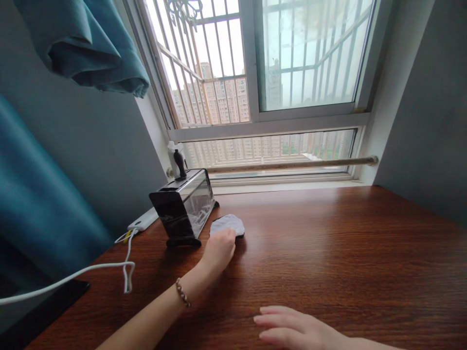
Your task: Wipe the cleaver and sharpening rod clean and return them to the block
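My left hand (220, 248), with a beaded bracelet (183, 292) on its wrist, reaches across the brown table. Its fingers are curled closed on the near edge of a small, pale folded cloth (226, 223) with a dark underside or rim. The fingertips are partly hidden behind the hand. Close to the cloth, on its left, stands a black toaster-shaped box (182, 214) with clear or shiny side panels. My right hand (292, 326) is low over the near part of the table, fingers stretched out, holding nothing.
A white power strip (144, 219) and white cable (73, 283) lie left of the box. A dark flat panel (47, 311) is at the lower left. Behind the wooden table (328, 253) are a rail (292, 165) and a window. Blue curtain fabric (91, 43) hangs at upper left.
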A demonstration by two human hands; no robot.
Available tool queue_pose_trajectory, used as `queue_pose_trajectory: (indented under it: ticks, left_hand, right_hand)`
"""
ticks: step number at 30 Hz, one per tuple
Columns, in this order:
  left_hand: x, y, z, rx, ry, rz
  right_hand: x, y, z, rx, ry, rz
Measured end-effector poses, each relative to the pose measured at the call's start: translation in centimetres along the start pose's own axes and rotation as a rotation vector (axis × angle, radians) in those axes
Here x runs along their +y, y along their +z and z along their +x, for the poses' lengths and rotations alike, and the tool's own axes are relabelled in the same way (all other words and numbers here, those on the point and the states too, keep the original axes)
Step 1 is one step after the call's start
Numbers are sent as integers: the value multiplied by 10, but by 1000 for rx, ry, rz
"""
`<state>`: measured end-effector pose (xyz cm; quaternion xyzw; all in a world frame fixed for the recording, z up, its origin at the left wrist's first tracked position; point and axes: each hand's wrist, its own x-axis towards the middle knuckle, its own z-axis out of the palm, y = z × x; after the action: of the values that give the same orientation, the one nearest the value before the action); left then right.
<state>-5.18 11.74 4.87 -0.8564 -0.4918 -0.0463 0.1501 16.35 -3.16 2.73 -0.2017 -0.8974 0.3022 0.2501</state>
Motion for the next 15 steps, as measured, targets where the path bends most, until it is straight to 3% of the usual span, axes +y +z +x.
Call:
queue_pose_trajectory:
  ticks: [2, 4, 6, 8, 10, 13, 15]
  left_hand:
    - [24, -11, -13, 16, 137, -74]
    - [47, -24, -29, -5, 357, -213]
    - [64, -38, -45, -30, 650, -353]
    - [74, -51, -59, -50, 951, -408]
    - [78, -61, -68, -99, 1137, -411]
    - [74, -69, -71, -168, 1148, -482]
    - [64, -70, -62, -55, 1029, -599]
  right_hand:
    - [-2, -11, -4, 301, 72, -49]
    - [-2, -23, -7, 562, 204, -41]
    - [1, -33, -8, 634, 299, -32]
    - [5, -37, -8, 506, 318, -98]
    - [6, -35, -8, 268, 338, -218]
    - [0, -24, -8, -88, 427, -304]
    - [-6, -17, -7, -221, 525, -307]
